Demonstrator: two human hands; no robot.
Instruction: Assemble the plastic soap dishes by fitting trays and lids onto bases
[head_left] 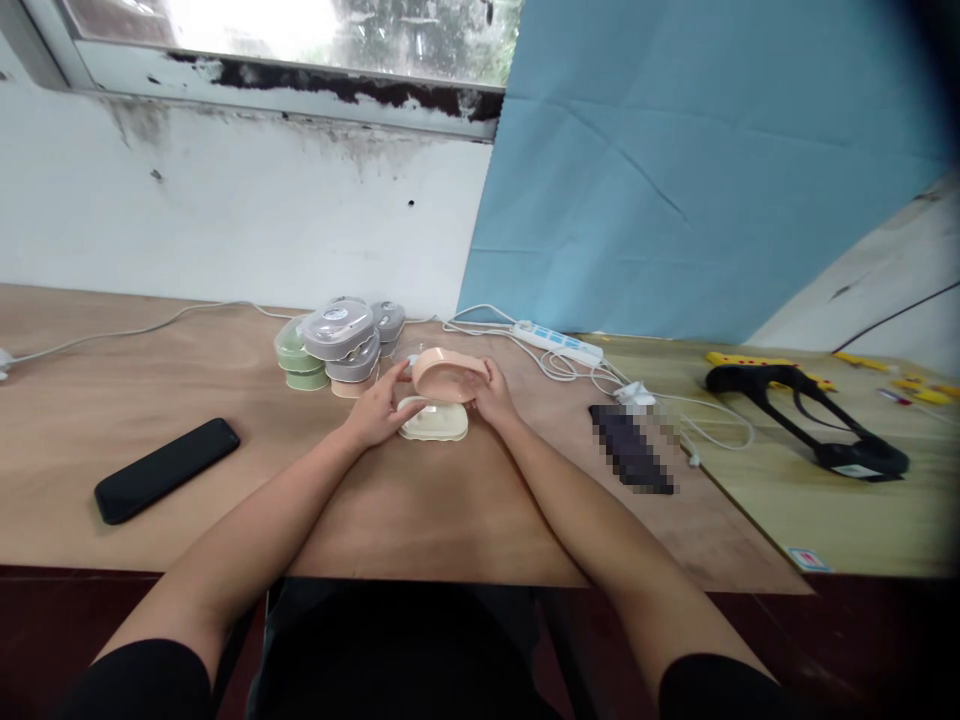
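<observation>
A peach-coloured oval plastic box (450, 376), tilted so that its hollow inside faces me, is held just above the table. My right hand (493, 395) grips its right end, thumb at the rim and fingers at the lower edge. At the left end is my left hand (379, 408), fingers against the box and thumb stretched over a cream oval box (435, 424). That cream piece rests on the table right below the peach one. Something clear (409, 350) lies behind my left fingertips, partly hidden.
Stacked grey lidded boxes (339, 330) and green boxes (300, 355) stand left of my hands. A black phone (166, 470) lies at left. To the right are a power strip (559, 343), white cables, a blurred dark item (631, 450) and a black strap-like frame (810, 420).
</observation>
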